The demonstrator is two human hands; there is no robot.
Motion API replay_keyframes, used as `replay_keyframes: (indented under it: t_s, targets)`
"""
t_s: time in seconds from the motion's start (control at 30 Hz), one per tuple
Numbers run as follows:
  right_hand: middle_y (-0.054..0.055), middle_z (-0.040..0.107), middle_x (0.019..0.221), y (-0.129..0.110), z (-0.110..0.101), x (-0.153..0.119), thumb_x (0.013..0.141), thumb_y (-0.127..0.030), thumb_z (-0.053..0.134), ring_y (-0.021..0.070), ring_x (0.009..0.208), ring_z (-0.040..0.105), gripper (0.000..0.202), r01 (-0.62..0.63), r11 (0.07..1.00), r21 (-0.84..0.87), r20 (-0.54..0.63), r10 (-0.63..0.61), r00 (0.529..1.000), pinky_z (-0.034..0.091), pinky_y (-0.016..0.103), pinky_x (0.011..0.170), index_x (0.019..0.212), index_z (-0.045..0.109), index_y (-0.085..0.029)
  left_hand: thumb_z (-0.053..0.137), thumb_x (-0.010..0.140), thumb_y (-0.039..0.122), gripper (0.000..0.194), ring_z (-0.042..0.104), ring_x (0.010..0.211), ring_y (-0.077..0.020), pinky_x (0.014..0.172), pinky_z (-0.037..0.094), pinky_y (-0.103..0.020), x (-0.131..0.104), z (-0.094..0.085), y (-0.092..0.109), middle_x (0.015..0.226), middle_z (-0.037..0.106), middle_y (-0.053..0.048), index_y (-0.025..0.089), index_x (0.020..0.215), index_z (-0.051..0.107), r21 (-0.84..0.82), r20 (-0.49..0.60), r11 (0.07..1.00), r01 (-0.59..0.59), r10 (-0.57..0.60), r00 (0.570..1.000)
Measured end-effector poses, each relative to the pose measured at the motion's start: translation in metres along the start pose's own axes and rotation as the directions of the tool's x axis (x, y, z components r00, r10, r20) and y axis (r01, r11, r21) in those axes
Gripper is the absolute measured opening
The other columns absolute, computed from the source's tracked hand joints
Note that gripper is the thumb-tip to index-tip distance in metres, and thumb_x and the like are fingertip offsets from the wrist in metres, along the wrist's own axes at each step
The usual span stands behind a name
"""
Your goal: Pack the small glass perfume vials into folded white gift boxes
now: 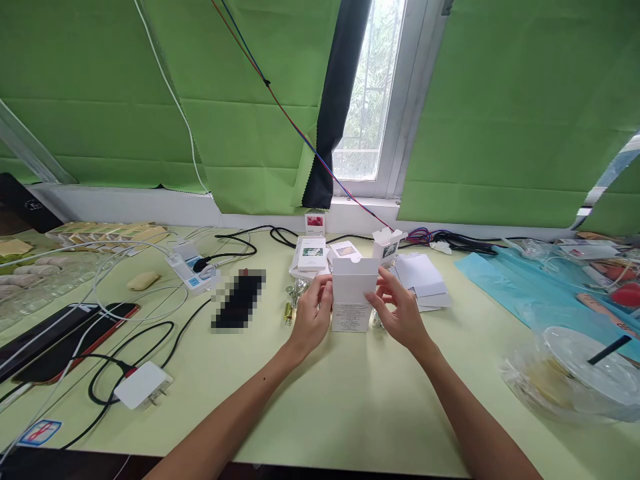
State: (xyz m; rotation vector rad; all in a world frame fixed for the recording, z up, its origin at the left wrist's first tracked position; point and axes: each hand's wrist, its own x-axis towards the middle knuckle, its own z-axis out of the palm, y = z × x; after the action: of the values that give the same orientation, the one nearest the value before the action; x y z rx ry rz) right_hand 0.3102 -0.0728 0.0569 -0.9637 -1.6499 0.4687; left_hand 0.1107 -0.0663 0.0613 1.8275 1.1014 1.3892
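Observation:
A white box [351,300] stands upright on the pale green table, its flap raised and small print on its lower front. My left hand [313,313] grips the box's left edge, and my right hand [397,310] holds its right edge with the thumb on the front. Behind it lie flat white boxes with pictures [311,255] and another white box [387,245] with its top flaps open. White sheets or flattened cartons [423,277] are stacked to the right. Small metallic and yellow items [289,312] lie beside my left hand.
A power strip [193,270], a white charger [144,385], cables and dark phones [75,343] are on the left. A lidded cup in a plastic bag [575,373] and blue plastic [510,280] lie on the right. Green curtains [250,120] hang behind.

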Motion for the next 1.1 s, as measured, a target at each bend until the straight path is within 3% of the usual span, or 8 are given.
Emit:
replay_keyframes:
  t_s: [0.3,0.63,0.97,1.1]
  targets:
    - [0.006,0.069,0.107,-0.0053,0.0008,-0.0007,0.095,-0.036,0.061,0.0131,0.069,0.058,0.042,-0.012,0.999,0.045,0.077,0.009,0.997,0.060,0.030,0.063,0.135,0.050,-0.029,0.030,0.105,0.051,0.042,0.055,0.071,-0.0133,0.059,0.048,-0.025,0.0014,-0.0023,0.0016,0.111,0.062,-0.006,0.024,0.117,0.060,-0.064,-0.020,0.998,-0.003,0.002,1.000]
    - [0.006,0.067,0.110,-0.0075,0.0021,-0.0021,0.094,-0.034,0.063,0.0124,0.068,0.056,0.043,-0.005,0.998,0.057,0.092,-0.001,0.996,0.059,0.030,0.063,0.135,0.049,-0.030,0.030,0.104,0.055,0.047,0.055,0.075,-0.0144,0.057,0.048,-0.025,0.0013,-0.0025,0.0045,0.116,0.060,-0.007,0.024,0.112,0.063,-0.090,-0.016,0.996,-0.018,0.017,1.000]
    - [0.004,0.063,0.104,-0.0078,0.0042,-0.0024,0.093,-0.032,0.065,0.0120,0.067,0.053,0.035,0.015,0.999,0.038,0.094,-0.019,0.995,0.056,0.029,0.059,0.126,0.053,-0.027,0.032,0.103,0.058,0.049,0.053,0.073,-0.0147,0.057,0.047,-0.025,0.0014,-0.0027,0.0059,0.104,0.060,-0.007,0.021,0.098,0.065,-0.126,-0.017,0.992,0.013,-0.015,1.000]
    - [0.003,0.062,0.099,-0.0089,0.0047,-0.0029,0.093,-0.033,0.064,0.0124,0.066,0.052,0.034,0.020,0.999,0.025,0.092,-0.022,0.995,0.056,0.029,0.058,0.125,0.053,-0.028,0.034,0.101,0.062,0.051,0.053,0.070,-0.0157,0.055,0.046,-0.026,0.0019,-0.0026,0.0084,0.085,0.056,-0.004,0.021,0.085,0.060,-0.157,-0.024,0.987,0.044,-0.048,0.999]
